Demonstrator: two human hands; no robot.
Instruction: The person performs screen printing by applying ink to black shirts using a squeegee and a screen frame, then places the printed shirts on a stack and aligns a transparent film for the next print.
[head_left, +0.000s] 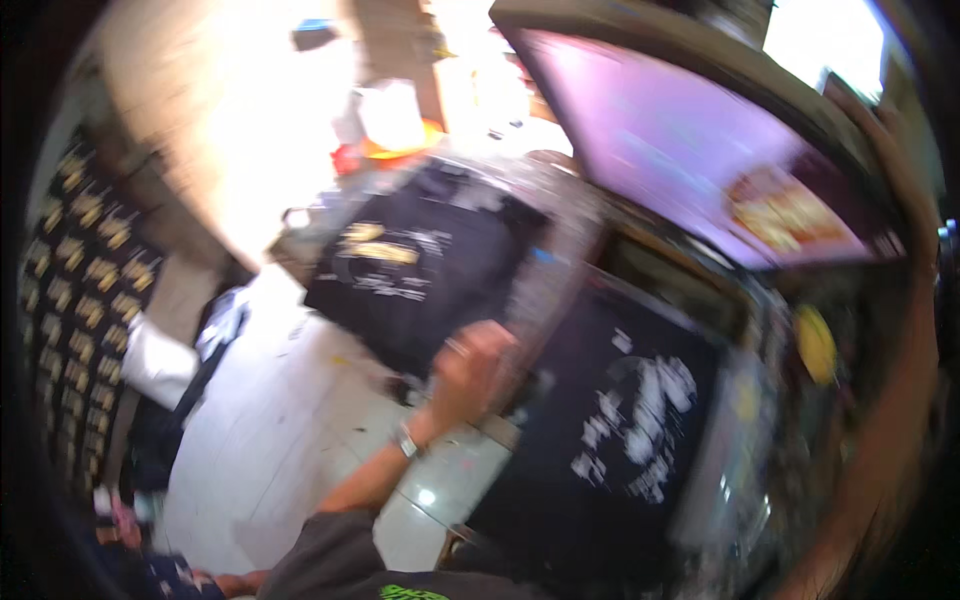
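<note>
Floor (270,450), left hand (470,362) curled, right arm (893,430) raised

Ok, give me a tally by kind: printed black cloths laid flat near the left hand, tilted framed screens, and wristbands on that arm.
Printed black cloths, one with gold and white print, one with white print: 2
Tilted framed screen: 1
Wristband: 1
Total: 4

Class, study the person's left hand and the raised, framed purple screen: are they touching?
Apart. The head view shows a clear gap: a greyish surface is visible between the left hand and the framed purple screen.
</note>
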